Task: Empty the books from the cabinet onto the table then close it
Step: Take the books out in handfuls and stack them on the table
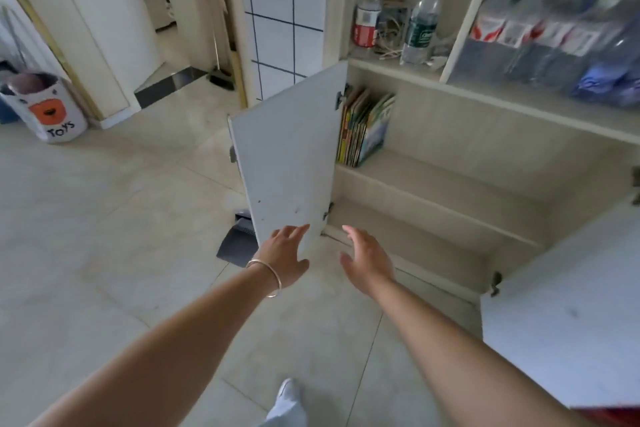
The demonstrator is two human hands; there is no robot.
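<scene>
The low cabinet [450, 135] stands with both doors swung out: the left door [287, 156] in the middle of the view and the right door [568, 315] at the lower right. Several thin colourful books [363, 128] stand upright at the left end of its upper shelf. The rest of that shelf and the bottom shelf look bare. My left hand [284, 260], with a thin bangle on the wrist, reaches forward by the lower edge of the left door, fingers apart and holding nothing. My right hand [367, 260] is stretched out beside it, low in front of the cabinet, also empty.
Plastic bottles [420, 17] and a shrink-wrapped pack of water bottles [554, 38] fill the open shelf above. A dark dustpan [239, 243] lies on the tiled floor behind the left door. A white toys bag [52, 111] stands at the far left near a doorway.
</scene>
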